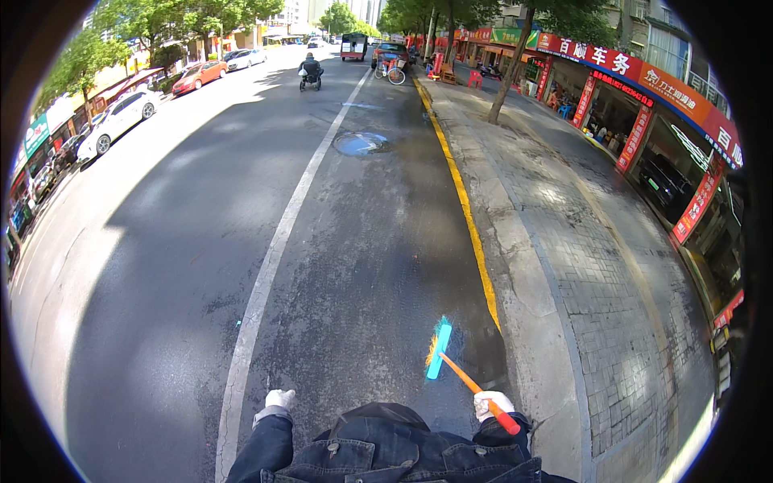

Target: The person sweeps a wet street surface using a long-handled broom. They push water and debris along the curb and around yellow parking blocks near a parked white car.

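My right hand (491, 404), in a white glove, is wrapped round the orange handle of a broom (461, 373). The handle's red end sticks out below the fist. Ahead of it, the turquoise broom head with orange and blue bristles is at the dark road surface, left of the yellow kerb line; whether it touches is hard to tell. My left hand (279, 400), also white-gloved, hangs over the road near the white lane line (259, 294). Its fingers look curled into a loose fist, and nothing shows in it.
A yellow-edged kerb (463, 189) and paved sidewalk (612, 322) run along the right, beside shopfronts and a tree (513, 68). A puddle (362, 144) lies ahead. Farther off are a rider (310, 72), a bicycle (392, 74) and a white car (122, 118).
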Tool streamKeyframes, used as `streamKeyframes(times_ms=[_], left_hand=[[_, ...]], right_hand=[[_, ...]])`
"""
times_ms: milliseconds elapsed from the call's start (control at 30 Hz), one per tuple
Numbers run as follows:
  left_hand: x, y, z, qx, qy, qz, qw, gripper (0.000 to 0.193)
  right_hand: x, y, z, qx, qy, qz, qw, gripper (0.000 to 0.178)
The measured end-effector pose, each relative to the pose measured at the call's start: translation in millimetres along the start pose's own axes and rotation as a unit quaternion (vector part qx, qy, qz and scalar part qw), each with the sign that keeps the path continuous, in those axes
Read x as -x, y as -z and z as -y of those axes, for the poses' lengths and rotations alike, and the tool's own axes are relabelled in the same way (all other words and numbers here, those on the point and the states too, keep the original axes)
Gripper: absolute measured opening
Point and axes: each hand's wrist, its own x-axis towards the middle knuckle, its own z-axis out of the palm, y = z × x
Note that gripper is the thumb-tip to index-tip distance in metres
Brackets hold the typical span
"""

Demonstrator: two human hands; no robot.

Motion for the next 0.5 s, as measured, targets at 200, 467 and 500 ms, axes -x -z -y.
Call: streamKeyframes(times_ms=[200, 467, 500], left_hand=[[-127, -57, -356, -0.035, -0.366, -0.055, 0.928, 0.039], [-320, -120, -304, -0.215, -0.153, 0.120, 0.957, 0.018], [-319, -107, -290, -0.399, -0.133, 0.141, 0.896, 0.019]], right_hand=[[-96, -49, 97, -0.024, 0.010, -0.010, 1.000, 0.012], [-279, -153, 299, 0.013, 0.031, 0.036, 0.999, 0.013], [-301, -172, 322, 0.094, 0.082, 0.038, 0.991, 0.016]])
